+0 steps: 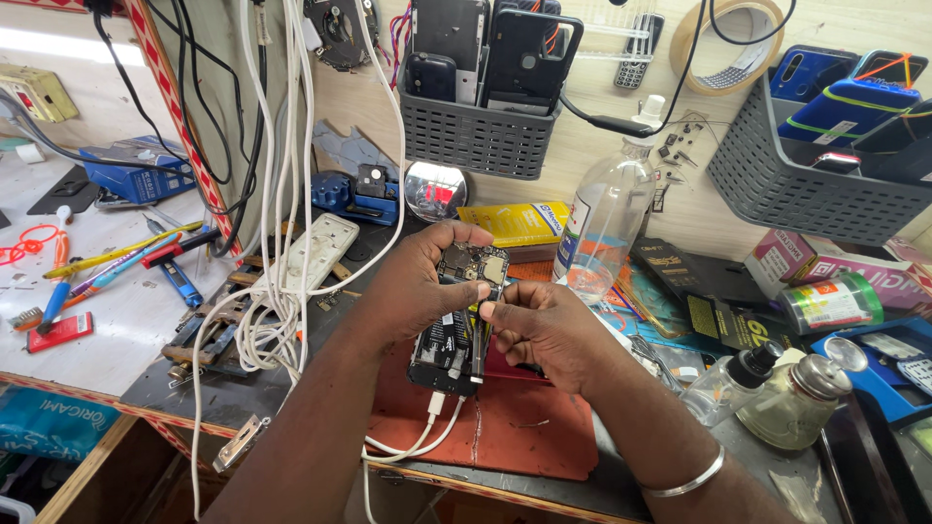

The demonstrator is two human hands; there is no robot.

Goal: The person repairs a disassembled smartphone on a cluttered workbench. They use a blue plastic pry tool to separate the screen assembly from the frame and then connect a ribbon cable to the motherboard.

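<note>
Head camera view, looking down at your 2 bare hands over a cluttered repair bench. Your left hand (417,286) grips an opened phone (454,335) with its back cover off, thumb and fingers wrapped around its upper half so the exposed circuit board faces you. Your right hand (544,325) is pinched closed at the phone's right edge, thumb and forefinger meeting just beside your left thumb; what sits between those fingertips is too small to tell. A silver bangle (691,477) circles your right wrist.

You hold the phone tilted up just above a red-brown work mat (529,427) at the middle of the bench, near its front edge. A white charging cable (419,442) is plugged into the phone's bottom end and loops down over the bench edge.

To your left, a bundle of white cords (282,194) hangs from above beside a white power strip (313,250). Further left, pens and screwdrivers (116,257) lie on a pale surface.

Behind your hands stands a clear plastic bottle (604,218), partly filled with liquid, next to a flat yellow box (515,223). On the wall above hangs a grey basket (476,131) stuffed with phones, and a 2nd grey basket (806,189) with more phones hangs to the right. At the right front sit 2 small glass dispenser bottles (777,393), close together.
</note>
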